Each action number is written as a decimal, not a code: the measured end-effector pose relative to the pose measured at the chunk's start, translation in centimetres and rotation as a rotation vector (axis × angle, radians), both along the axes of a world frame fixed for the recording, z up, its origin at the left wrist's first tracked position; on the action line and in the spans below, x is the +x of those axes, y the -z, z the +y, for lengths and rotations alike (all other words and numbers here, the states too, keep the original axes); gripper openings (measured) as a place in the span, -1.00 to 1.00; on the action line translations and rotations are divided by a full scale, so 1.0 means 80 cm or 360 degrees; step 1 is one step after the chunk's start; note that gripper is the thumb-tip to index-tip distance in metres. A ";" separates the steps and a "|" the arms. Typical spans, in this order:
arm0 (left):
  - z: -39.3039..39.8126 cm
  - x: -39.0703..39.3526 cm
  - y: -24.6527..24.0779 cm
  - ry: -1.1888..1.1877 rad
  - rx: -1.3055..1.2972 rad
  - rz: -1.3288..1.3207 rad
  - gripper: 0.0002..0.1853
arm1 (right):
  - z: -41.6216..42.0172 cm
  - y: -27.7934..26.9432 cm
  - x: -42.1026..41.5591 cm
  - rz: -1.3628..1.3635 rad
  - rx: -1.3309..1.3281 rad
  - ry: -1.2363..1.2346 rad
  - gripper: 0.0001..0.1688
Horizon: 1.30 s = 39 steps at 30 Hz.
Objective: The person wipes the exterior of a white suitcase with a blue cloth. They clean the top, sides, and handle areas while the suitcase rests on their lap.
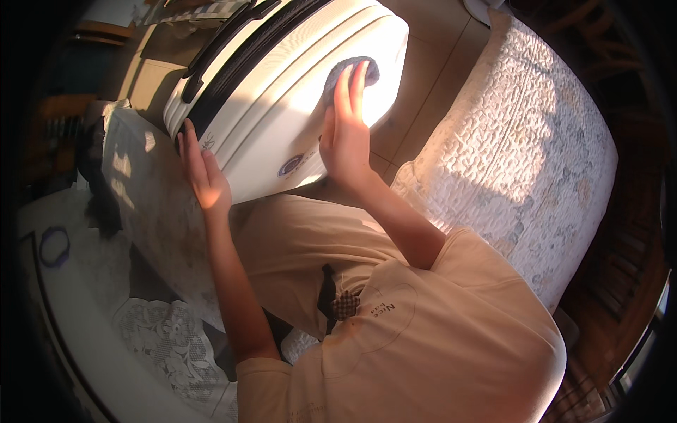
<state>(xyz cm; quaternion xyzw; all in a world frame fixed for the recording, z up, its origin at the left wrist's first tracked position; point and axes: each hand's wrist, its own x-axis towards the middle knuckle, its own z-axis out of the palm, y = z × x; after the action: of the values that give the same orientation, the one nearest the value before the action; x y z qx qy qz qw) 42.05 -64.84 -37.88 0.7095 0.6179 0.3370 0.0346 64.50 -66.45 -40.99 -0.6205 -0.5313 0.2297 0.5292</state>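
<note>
A white hard-shell suitcase (275, 111) with ribbed sides stands tilted before my knees, its upper end bright with sunlight. My right hand (346, 129) presses a grey-blue cloth (373, 69) flat against the broad face, fingers stretched over it. At the suitcase's near left corner, my left hand (206, 172) holds the edge by the black zip band (225, 87); its fingertips are partly hidden there. A black handle (214, 45) runs along the narrow side. Near the lower edge of the face is a round dark sticker (291, 165) with writing beside it.
Quilted pale covers lie on a seat (508, 132) to the right and another surface (153, 174) to the left. Tiled floor (428, 58) shows between. At the left, a white table (84, 296) carries a purple ring-shaped item (54, 247); white lace (164, 338) lies nearby.
</note>
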 end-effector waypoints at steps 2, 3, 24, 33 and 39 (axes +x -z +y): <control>0.000 0.002 -0.003 0.0006 0.0027 0.0020 -0.44 | -0.027 -0.005 -0.025 -0.0150 0.0002 -0.0440 -0.26; 0.000 0.002 -0.003 0.0012 0.0021 0.0009 -0.44 | -0.036 -0.008 -0.033 -0.0235 -0.0129 -0.0751 -0.24; -0.148 0.175 -0.036 0.0223 -0.0656 -0.1713 -0.51 | -0.084 -0.039 0.118 0.1918 -0.1055 -0.1664 -0.59; -0.200 0.147 -0.037 -0.0124 -0.0297 -0.1472 -0.58 | -0.101 -0.064 0.097 0.0536 -0.0151 -0.1495 -0.74; -0.228 0.133 -0.076 -0.0257 -0.0282 -0.1228 -0.56 | -0.105 -0.069 0.102 0.0203 -0.0447 -0.1684 -0.72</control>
<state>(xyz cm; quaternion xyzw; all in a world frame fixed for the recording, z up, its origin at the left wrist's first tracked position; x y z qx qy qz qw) 52.66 -83.11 -31.78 0.4743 0.6400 0.5257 0.2986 72.68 -74.88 -35.44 -0.3184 -0.7018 0.5701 0.2848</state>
